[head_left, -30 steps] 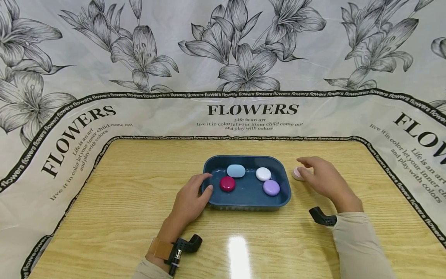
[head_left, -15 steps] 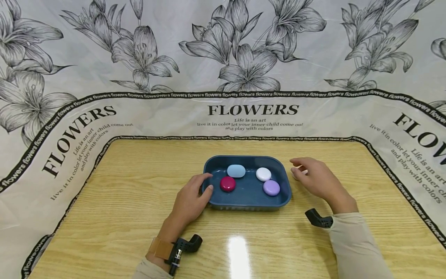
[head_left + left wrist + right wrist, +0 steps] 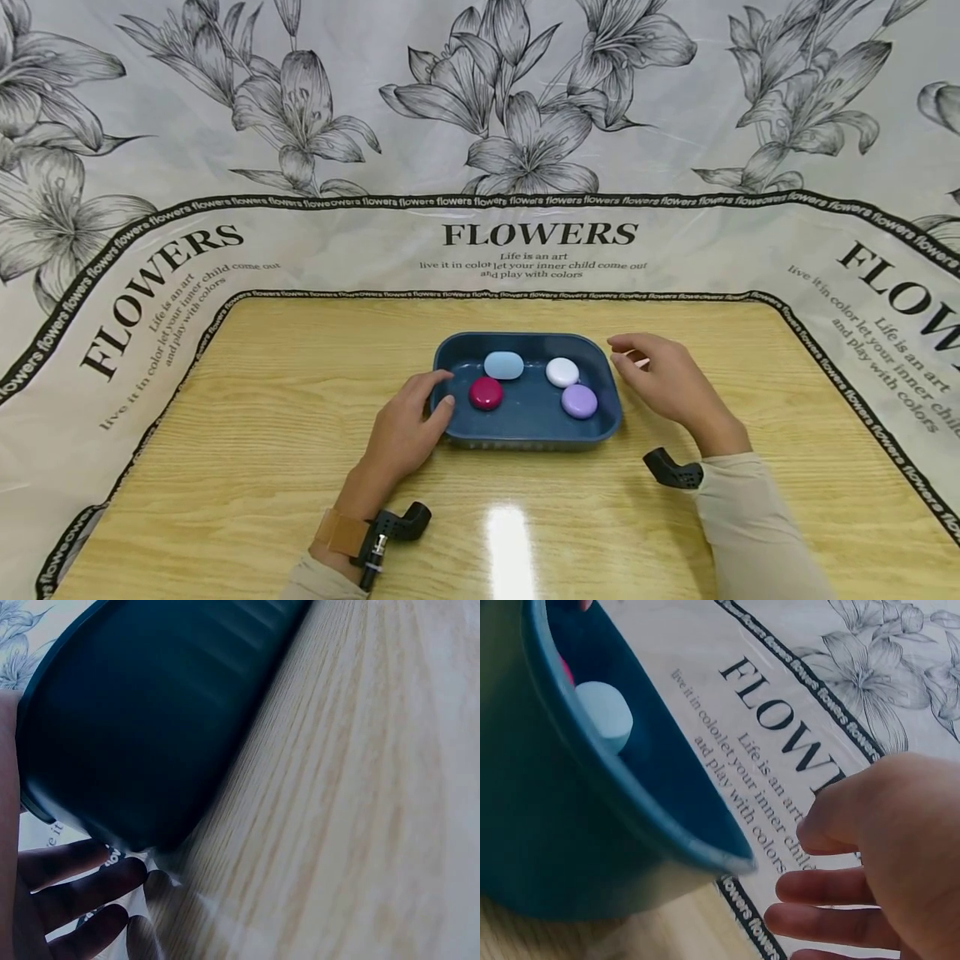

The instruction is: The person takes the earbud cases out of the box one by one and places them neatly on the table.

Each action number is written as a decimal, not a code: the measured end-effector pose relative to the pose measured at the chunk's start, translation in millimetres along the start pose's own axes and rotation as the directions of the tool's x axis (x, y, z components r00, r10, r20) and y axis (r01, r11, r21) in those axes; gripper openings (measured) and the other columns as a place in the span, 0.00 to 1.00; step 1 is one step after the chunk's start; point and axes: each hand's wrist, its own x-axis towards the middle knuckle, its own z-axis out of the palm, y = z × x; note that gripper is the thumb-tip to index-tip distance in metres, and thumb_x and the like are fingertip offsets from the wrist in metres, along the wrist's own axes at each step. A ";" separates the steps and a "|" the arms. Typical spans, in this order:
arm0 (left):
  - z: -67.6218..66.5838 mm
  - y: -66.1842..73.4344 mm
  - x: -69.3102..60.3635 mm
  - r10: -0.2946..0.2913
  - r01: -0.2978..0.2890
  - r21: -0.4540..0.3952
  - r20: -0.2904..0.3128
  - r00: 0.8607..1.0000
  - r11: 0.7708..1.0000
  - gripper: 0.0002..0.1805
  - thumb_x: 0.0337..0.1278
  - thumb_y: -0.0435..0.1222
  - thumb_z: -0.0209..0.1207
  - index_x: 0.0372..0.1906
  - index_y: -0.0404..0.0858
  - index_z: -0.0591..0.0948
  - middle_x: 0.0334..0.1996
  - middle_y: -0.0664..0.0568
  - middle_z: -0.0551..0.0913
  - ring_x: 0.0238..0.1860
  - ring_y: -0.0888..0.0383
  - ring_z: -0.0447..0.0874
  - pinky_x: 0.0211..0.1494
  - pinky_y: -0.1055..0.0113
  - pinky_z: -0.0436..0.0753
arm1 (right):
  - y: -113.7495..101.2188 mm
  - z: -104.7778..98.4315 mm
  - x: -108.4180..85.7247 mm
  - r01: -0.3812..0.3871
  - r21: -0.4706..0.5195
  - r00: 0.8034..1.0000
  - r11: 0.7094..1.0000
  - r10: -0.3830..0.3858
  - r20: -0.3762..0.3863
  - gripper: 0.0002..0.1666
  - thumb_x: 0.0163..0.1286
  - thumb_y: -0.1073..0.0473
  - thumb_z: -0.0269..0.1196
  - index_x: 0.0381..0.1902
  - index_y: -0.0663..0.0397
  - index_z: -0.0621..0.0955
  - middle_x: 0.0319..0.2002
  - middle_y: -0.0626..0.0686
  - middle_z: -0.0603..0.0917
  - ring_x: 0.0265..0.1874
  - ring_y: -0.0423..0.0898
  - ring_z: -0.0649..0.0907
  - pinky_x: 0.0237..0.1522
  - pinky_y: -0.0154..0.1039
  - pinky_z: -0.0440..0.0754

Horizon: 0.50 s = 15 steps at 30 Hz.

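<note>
A dark blue tray [image 3: 517,427] stands on the wooden table. In it lie a light blue oval piece [image 3: 504,365], a glossy crimson round piece [image 3: 486,393], a white round piece [image 3: 562,372] and a lilac round piece [image 3: 580,402]. My left hand [image 3: 405,423] grips the tray's left end, thumb and forefinger at the rim; in the left wrist view several fingers [image 3: 82,885] show near the outer wall. Beside the right end, my right hand [image 3: 667,379] holds a pale pink round piece [image 3: 642,362] between thumb and forefinger, mostly hidden. The right wrist view does not show that piece.
The wooden table [image 3: 247,442] extends on both sides of the tray. Behind it rises a white cloth [image 3: 337,250] with flower drawings and printed words. Black camera mounts [image 3: 678,471] sit at both wrists, low over the table.
My right hand has taken the pale pink piece from the table and moved left with it, up to the tray's right end. The left hand and the pieces in the tray have kept their places.
</note>
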 end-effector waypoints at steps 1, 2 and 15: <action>-0.4 0.2 0.4 0.002 -0.002 0.001 0.000 1.000 1.000 0.21 0.71 0.49 0.55 0.64 0.51 0.78 0.62 0.56 0.77 0.64 0.55 0.75 0.64 0.50 0.75 | -1.7 -0.1 0.9 -0.008 0.001 1.000 1.000 0.008 -0.007 0.18 0.77 0.59 0.56 0.58 0.63 0.81 0.51 0.61 0.85 0.45 0.56 0.84 0.45 0.55 0.83; -0.6 0.3 0.7 0.006 -0.006 0.001 0.001 1.000 1.000 0.21 0.71 0.49 0.55 0.64 0.51 0.78 0.62 0.56 0.77 0.64 0.55 0.75 0.64 0.50 0.75 | -3.3 -0.2 1.7 -0.014 0.001 1.000 1.000 0.014 -0.013 0.18 0.77 0.59 0.56 0.58 0.63 0.81 0.50 0.61 0.85 0.45 0.57 0.84 0.45 0.55 0.83; 0.3 -0.9 1.4 -0.001 0.001 -0.008 0.009 1.000 1.000 0.21 0.71 0.48 0.55 0.64 0.50 0.78 0.62 0.56 0.77 0.64 0.55 0.75 0.64 0.50 0.75 | -29.3 8.9 19.9 -0.002 0.060 0.999 0.998 -0.001 0.040 0.19 0.77 0.57 0.58 0.58 0.61 0.82 0.50 0.57 0.85 0.47 0.54 0.83 0.48 0.54 0.82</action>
